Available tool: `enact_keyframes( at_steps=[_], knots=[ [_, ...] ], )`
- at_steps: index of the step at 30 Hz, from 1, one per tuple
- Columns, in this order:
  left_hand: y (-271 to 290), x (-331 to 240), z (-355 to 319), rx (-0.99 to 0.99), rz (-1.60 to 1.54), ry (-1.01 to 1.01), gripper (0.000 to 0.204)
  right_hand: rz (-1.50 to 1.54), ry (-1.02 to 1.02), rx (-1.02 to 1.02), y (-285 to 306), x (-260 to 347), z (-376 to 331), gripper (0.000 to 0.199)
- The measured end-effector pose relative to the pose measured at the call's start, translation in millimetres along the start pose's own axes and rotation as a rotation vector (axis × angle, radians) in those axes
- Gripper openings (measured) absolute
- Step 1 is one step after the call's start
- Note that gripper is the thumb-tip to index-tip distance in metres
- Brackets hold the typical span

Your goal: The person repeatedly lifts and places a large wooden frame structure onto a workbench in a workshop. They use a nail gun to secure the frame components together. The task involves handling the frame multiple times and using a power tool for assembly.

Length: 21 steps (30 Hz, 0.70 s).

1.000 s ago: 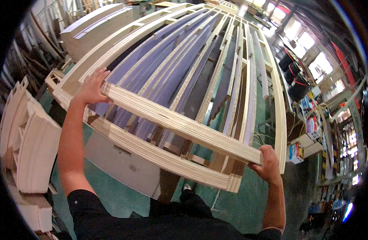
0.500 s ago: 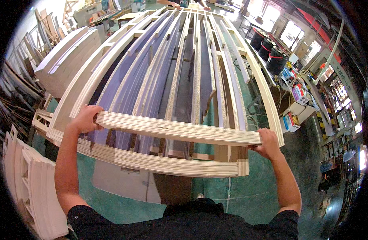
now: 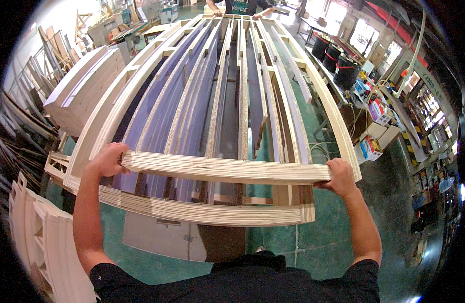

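Note:
My left hand [image 3: 109, 159] is closed on the left near corner of a long wooden frame [image 3: 222, 169]. The right near corner is gripped by my right hand [image 3: 339, 178], its fingers bent under the edge. A thick layered-plywood bar forms the near end, and long narrow slats run away from it. Beneath lie more wooden frames [image 3: 202, 206], stacked, their near ends showing below the raised bar with a gap between. At the far end, another person's hands [image 3: 256, 17] are at the frame; their exact grip is too small to make out.
Pale wooden frames [image 3: 53, 242] lean at lower left, near a box-like panel stack [image 3: 86, 83]. Long dark strips [image 3: 20, 131] fill the left side. On the right stand black drums [image 3: 346, 70] and a bench with boxes [image 3: 379, 111] and hoses. A board [image 3: 161, 237] lies below the stack.
My view has tilted up a little, showing more of the person at the far end. Both my hands keep their grip on the frame's near corners.

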<state>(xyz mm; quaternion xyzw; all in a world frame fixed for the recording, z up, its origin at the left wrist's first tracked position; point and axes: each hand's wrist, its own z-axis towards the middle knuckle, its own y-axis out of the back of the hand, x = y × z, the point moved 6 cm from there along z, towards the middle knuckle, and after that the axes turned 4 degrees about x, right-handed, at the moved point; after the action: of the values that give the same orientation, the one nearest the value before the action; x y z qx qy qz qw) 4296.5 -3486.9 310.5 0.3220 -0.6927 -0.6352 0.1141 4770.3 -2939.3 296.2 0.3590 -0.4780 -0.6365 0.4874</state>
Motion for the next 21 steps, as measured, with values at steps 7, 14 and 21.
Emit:
enact_keyframes(
  at_steps=[7,14,21],
  knots=[
    [3,-6,0,-0.034,-0.016,-0.012,0.057,-0.007,0.039,-0.045,-2,-3,0,0.084],
    [22,-19,2,-0.048,-0.067,0.003,0.057,0.011,-0.014,-0.039,24,-9,4,0.076],
    [53,-76,22,-0.041,-0.122,0.009,0.053,0.047,-0.047,-0.112,52,-58,-7,0.074]
  ],
)
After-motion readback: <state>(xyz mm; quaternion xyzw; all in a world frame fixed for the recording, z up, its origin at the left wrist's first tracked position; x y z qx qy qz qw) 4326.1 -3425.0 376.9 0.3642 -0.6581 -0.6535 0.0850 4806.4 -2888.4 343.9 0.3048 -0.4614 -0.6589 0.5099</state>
